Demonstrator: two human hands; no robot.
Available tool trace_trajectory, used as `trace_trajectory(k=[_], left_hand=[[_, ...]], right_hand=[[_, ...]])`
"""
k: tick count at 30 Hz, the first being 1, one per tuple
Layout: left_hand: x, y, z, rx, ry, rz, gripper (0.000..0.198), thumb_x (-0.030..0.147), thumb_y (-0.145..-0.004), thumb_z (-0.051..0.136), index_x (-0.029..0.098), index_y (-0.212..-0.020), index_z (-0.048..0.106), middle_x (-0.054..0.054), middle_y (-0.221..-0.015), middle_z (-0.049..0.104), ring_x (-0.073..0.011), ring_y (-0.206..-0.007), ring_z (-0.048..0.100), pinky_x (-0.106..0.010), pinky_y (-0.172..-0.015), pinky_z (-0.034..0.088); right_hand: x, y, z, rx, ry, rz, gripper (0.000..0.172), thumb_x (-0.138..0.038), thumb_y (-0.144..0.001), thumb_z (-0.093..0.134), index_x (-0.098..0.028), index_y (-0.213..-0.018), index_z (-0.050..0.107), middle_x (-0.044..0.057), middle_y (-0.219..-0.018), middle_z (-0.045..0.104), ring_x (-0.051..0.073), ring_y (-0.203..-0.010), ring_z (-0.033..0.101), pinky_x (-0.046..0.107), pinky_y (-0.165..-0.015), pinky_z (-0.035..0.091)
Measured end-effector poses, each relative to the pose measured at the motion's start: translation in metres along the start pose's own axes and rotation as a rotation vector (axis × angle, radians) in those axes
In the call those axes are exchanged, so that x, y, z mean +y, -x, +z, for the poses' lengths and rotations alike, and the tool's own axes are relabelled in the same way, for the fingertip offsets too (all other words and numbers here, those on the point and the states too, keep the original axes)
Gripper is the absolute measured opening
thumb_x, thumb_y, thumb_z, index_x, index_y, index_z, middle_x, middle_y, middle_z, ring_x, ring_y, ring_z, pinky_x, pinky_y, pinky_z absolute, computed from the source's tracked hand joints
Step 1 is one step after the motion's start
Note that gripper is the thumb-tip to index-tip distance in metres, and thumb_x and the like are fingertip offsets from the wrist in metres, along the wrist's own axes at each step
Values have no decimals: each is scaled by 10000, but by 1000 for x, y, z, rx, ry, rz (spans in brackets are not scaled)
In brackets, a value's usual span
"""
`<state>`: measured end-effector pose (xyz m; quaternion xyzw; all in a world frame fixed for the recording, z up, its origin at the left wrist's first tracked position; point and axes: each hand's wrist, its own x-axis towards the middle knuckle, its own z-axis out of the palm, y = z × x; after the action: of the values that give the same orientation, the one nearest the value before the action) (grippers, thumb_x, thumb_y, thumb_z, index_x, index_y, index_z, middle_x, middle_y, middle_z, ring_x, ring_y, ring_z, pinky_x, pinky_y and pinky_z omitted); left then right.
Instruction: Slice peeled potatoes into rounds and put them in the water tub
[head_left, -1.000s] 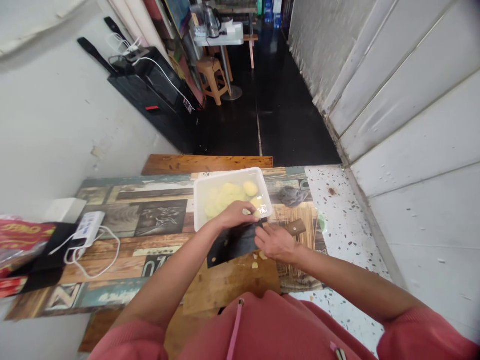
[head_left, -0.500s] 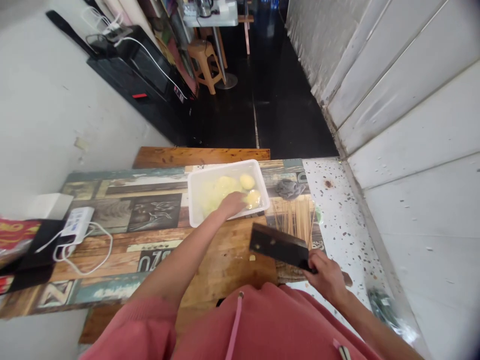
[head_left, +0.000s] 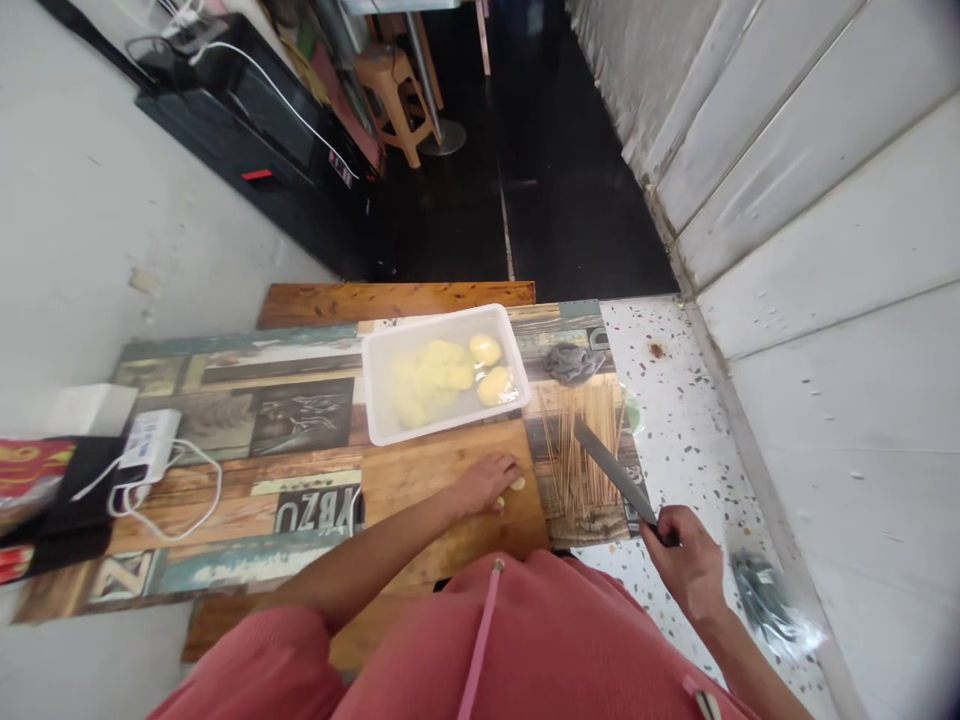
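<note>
Head view: the left hand (head_left: 484, 487) is at small pale scraps (head_left: 518, 483) on the cutting board (head_left: 420, 465); I cannot tell whether its fingers pinch any. A hasty sweep could scatter them. Rightward, lowering the knife (head_left: 616, 473) might snag loose skewers (head_left: 566, 450); its blade looks dark grey, tip pointing far left. The right hand's (head_left: 686, 560) fingers clamp its handle.
</note>
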<state>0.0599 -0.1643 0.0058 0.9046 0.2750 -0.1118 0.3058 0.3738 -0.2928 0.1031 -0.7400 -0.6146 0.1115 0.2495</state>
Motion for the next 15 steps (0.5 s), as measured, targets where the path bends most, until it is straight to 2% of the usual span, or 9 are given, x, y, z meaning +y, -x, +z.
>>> trace_trajectory(k=[3,9,13,15], left_hand=[[-1,1,10,26,97,-73,628,329,-646,802,190,-1207,556,-131,-1275,505,-289,-1140,460,-402,-984,365],[1,7,21,60,246,-197,185,211,-788,611,177,-967,644,-75,-1050,598,-219,-1021,515,-330,-915,406],[3,11,26,76,286,-275,164,184,-842,496,172,-866,658,-70,-953,621,-215,-959,547,-331,-877,427],[5,13,26,94,313,-308,210,188,-865,456,169,-904,661,-81,-949,628,-219,-936,557,-340,-863,433]], right_hand=[[-2,-1,8,-27,-14,0,280,-336,-823,558,-241,-646,363,-46,-626,466,102,-535,455,225,-524,362],[-5,-6,16,-100,-44,-33,254,-340,-809,545,-240,-656,368,-45,-639,468,105,-552,463,226,-540,373],[-5,-8,19,-114,-42,-30,241,-336,-804,534,-240,-655,371,-39,-644,479,106,-550,464,228,-538,374],[-5,-8,21,-124,-43,-32,233,-344,-800,527,-240,-657,373,-36,-649,485,108,-549,463,230,-538,374]])
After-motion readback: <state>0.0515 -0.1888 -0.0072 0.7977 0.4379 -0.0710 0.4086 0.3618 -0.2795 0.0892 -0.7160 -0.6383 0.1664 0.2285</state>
